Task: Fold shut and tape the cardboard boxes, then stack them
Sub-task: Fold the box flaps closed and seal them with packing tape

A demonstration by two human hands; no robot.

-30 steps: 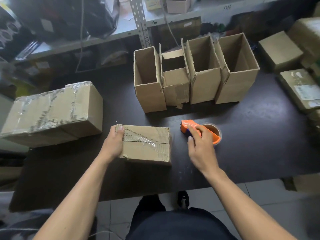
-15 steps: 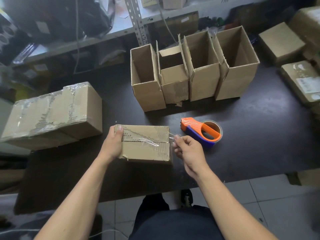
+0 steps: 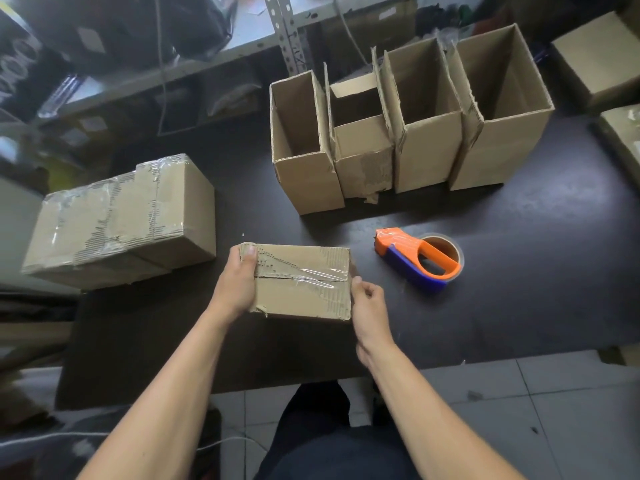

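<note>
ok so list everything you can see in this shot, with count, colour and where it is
small taped box: 1, brown, front middle of the table, between both hands
large taped box: 1, brown with clear tape, left on the table
open boxes: 4, brown, upright in a row at the back
tape dispenser: 1, orange and blue, right of the small box
other boxes: at least 2, brown, far right edge
table: 1, black
metal shelving: grey, behind the table
left hand: grips the small box's left end
right hand: fingers at its right end
</note>
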